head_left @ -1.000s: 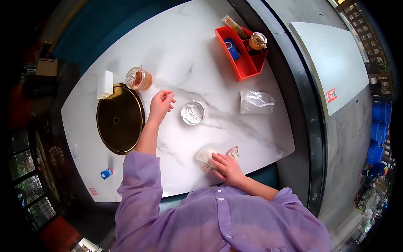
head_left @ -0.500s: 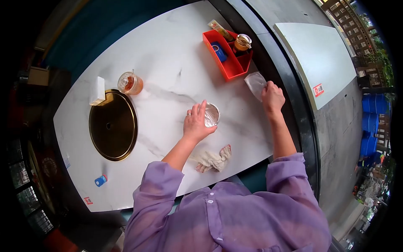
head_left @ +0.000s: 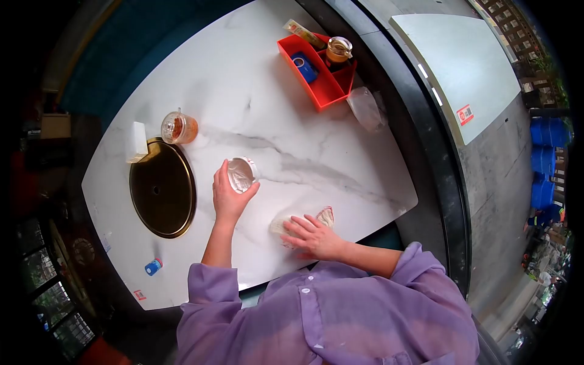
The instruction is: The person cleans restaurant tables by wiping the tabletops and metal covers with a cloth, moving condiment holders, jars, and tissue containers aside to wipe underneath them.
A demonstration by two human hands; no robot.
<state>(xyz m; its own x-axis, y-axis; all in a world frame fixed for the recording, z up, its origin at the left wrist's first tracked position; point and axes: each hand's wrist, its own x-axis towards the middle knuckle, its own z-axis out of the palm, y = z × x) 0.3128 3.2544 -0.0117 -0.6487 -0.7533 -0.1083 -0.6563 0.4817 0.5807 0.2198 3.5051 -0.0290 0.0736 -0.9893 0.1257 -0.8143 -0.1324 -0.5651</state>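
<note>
My left hand (head_left: 228, 193) is closed around a small round white cup (head_left: 242, 174), thumb and fingers on its sides. The cup's mouth faces up and its inside looks shiny and pale; I cannot tell what is in it. Near the table's front edge, my right hand (head_left: 315, 238) rests with stretched fingers on a crumpled whitish cloth (head_left: 326, 215) with reddish edges. The hand hides much of the cloth. A clear plastic piece (head_left: 367, 109) lies beside the red caddy, apart from both hands.
The red caddy (head_left: 322, 97) at the back right holds an amber-filled jar (head_left: 338, 52) and a blue item (head_left: 304, 69). To the left are a lidded glass jar (head_left: 179, 128), a white box (head_left: 137, 143), a round brass-coloured plate (head_left: 159, 204) and a small blue bottle (head_left: 153, 266) on the marbled table (head_left: 267, 103).
My right hand has let go of the clear plastic piece and moved down-left onto the cloth. My left hand has carried the cup to the left.
</note>
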